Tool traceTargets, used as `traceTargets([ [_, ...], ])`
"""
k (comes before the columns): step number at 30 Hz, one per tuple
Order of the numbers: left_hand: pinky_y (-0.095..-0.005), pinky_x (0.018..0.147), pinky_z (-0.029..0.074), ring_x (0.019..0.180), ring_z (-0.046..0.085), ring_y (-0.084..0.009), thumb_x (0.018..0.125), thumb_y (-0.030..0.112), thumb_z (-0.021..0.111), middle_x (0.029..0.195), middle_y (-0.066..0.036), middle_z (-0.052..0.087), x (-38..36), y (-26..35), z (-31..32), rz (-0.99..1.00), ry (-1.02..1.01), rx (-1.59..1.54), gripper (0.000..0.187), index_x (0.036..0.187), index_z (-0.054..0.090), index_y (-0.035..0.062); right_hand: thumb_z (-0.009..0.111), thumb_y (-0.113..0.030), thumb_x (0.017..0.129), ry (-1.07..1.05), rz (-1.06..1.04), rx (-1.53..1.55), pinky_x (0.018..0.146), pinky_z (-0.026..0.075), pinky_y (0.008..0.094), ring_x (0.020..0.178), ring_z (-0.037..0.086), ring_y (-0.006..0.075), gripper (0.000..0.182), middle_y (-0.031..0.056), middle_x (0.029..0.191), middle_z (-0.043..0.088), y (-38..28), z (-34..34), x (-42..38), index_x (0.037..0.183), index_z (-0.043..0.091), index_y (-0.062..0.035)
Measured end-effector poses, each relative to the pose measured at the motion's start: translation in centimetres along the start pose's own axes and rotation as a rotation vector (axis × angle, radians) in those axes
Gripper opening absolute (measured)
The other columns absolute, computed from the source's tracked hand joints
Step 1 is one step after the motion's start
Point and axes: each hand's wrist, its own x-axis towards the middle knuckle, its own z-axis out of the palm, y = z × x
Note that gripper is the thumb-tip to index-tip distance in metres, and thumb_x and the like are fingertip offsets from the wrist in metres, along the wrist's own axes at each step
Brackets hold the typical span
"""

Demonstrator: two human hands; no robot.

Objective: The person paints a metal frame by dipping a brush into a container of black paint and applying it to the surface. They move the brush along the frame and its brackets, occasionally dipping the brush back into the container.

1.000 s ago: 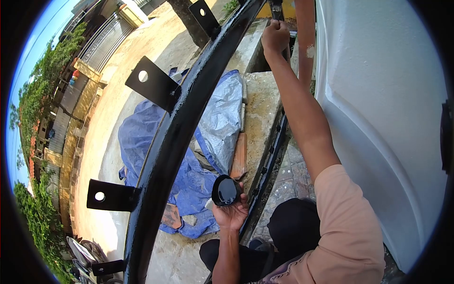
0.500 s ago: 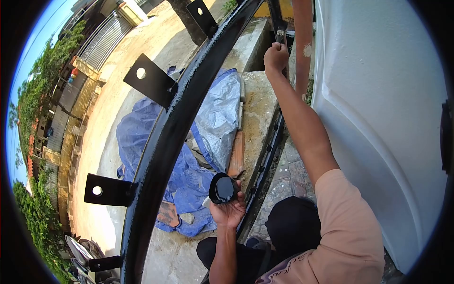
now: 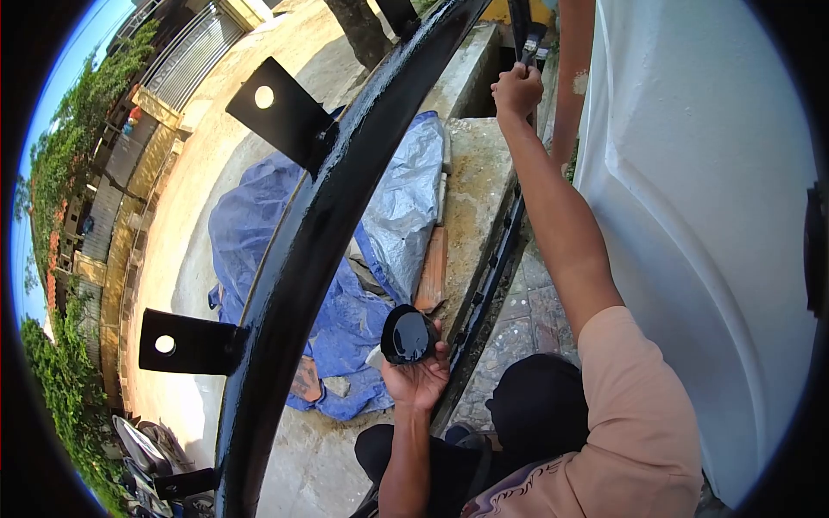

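My left hand (image 3: 417, 382), palm up, is wrapped round a small dark cup (image 3: 409, 335) of glossy black paint. Stretched far forward, my right hand (image 3: 518, 90) grips a paintbrush (image 3: 533, 43) by its handle. The bristle end points away from me and overlaps an upright black metal bar (image 3: 519, 19) in this view. To the left of both hands, a thick curved black metal beam (image 3: 298, 237) crosses the scene, with a wet-looking shine along its edge. Flat black tabs (image 3: 281, 112) with round holes stick out from it.
A large pale smooth panel (image 3: 691, 216) stands close on my right, beside a reddish-brown post (image 3: 572, 86). Below the beam lie a blue and silver tarp (image 3: 259, 207), bricks (image 3: 434, 268) and a concrete ledge (image 3: 475, 164). A tree trunk (image 3: 358, 34) rises beyond.
My right hand has shifted a little up and to the right with the paintbrush, whose head has turned. The cup stays almost in place in my left hand. The view has shifted slightly.
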Motion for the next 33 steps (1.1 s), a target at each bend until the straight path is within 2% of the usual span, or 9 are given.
traceTargets([
  [3,-0.0326,0.071,0.053,0.101,0.059,-0.0292,0.095,0.046,0.049,0.136,-0.015,0.056,0.1,0.1,0.1,-0.003,-0.006,-0.01,0.057,0.143,0.049,0.0147,0.043,-0.014,0.096,-0.173,0.223,0.134,0.035,0.046,0.0325,0.039,0.057,0.0191,0.025,0.0101,0.062,0.061,-1.7,-0.4,-1.9,0.091,0.061,0.0025],
  [6,-0.0329,0.071,0.053,0.101,0.059,-0.0294,0.096,0.046,0.049,0.135,-0.016,0.056,0.0,0.0,0.3,-0.012,-0.008,-0.023,0.057,0.143,0.049,0.0143,0.048,-0.019,0.101,-0.396,0.215,0.135,0.04,0.047,0.0273,0.046,0.057,0.0137,0.025,0.0063,0.07,0.06,-1.5,-3.6,-6.4,0.102,0.063,0.0005],
  [10,-0.0332,0.07,0.054,0.1,0.06,-0.03,0.095,0.046,0.049,0.134,-0.017,0.057,-0.4,0.0,0.8,-0.006,-0.014,-0.025,0.057,0.142,0.049,0.0132,0.052,-0.02,0.1,-0.651,0.158,-0.067,0.044,0.045,0.0288,0.047,0.056,0.0107,0.024,0.0028,0.066,0.059,0.5,-12.6,-14.9,0.096,0.066,-0.0012],
  [14,-0.0329,0.069,0.054,0.099,0.061,-0.0296,0.095,0.046,0.051,0.134,-0.017,0.057,-2.8,-0.6,2.8,-0.026,-0.037,0.006,0.057,0.142,0.049,0.0127,0.05,-0.015,0.099,-0.903,0.327,-0.318,0.045,0.045,0.0284,0.049,0.055,0.0083,0.021,0.0019,0.067,0.059,0.8,-23.5,-19.9,0.103,0.065,-0.0007],
  [19,-0.0305,0.068,0.053,0.102,0.059,-0.028,0.096,0.041,0.053,0.135,-0.016,0.057,-5.7,-1.3,5.3,-0.158,-0.078,-0.02,0.054,0.142,0.049,0.0132,0.048,-0.008,0.098,-1.049,0.426,-0.429,0.042,0.044,0.0258,0.051,0.058,0.0094,0.024,0.005,0.074,0.062,-7.0,-31.7,-22.5,0.118,0.057,-0.0012],
  [24,-0.0269,0.067,0.052,0.103,0.057,-0.025,0.096,0.036,0.056,0.136,-0.015,0.055,-7.2,-2.2,7.8,-0.214,-0.067,0.003,0.054,0.144,0.048,0.0143,0.053,-0.006,0.099,-1.01,0.541,-0.24,0.044,0.05,0.0235,0.057,0.062,0.012,0.041,0.0142,0.097,0.068,-7.5,-30.8,-20.4,0.138,0.047,0.0032],
  [25,-0.0267,0.066,0.052,0.101,0.057,-0.0233,0.095,0.034,0.058,0.134,-0.014,0.055,-7.4,-2.6,8.3,-0.211,-0.043,-0.013,0.055,0.145,0.047,0.0145,0.055,-0.007,0.099,-0.976,0.582,-0.16,0.052,0.054,0.0237,0.068,0.065,0.0123,0.043,0.0151,0.105,0.069,-8.1,-29.8,-19.6,0.138,0.046,0.0068],
  [28,-0.0266,0.065,0.052,0.099,0.057,-0.0214,0.094,0.033,0.059,0.133,-0.013,0.056,-7.9,-4.1,8.5,-0.166,-0.014,-0.088,0.056,0.146,0.047,0.0152,0.055,-0.006,0.098,-0.951,0.639,0.056,0.062,0.057,0.0248,0.078,0.066,0.0128,0.043,0.0141,0.108,0.068,-7.3,-27.1,-18.6,0.138,0.046,0.0062],
  [33,-0.023,0.064,0.054,0.094,0.057,-0.015,0.092,0.032,0.065,0.128,-0.007,0.059,-6.1,-6.1,5.5,-0.152,0.011,-0.168,0.055,0.144,0.051,0.0172,0.056,-0.003,0.096,-1.062,0.731,0.325,0.06,0.058,0.0279,0.075,0.069,0.0154,0.036,0.0153,0.105,0.068,-4.7,-27.5,-19.6,0.13,0.052,0.0079],
])
